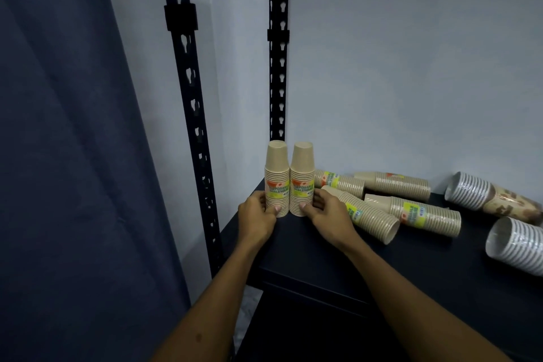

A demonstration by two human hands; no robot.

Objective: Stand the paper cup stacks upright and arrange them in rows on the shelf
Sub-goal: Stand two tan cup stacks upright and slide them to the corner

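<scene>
Left hand (pixel 258 211) cupped around the base of the left upright stack (pixel 277 182), thumb across the front, remaining fingers hidden behind the cups; right hand (pixel 327 211) pressed likewise to the base of the right upright stack (pixel 301 181), thumb at the front, fingers curled round the far side. Both grips narrow and low, seemingly to steady and nudge rather than to lift; held at the base probably because tall nested cups tip easily when pushed higher up. Two tan stacks standing rim-down, touching side by side, tucked into the back left corner of the dark shelf (pixel 308 247), just before the slotted black post (pixel 277 67); likely the start of a first row, set against the corner to leave room to the right.

Much left to do: four tan stacks lying on their sides just beside the right hand, among them the nearest lying stack (pixel 367 211) and a labelled stack (pixel 417 213); farther right, well apart, a striped stack (pixel 467 189) joined to a brown-patterned portion, and a second striped stack (pixel 514 244), both down.

Label wording too small to read with certainty; right edge of the frame cutting off the striped stacks; whether more cups lie beyond, impossible to tell; shelf front lost in shadow below the forearms.
</scene>
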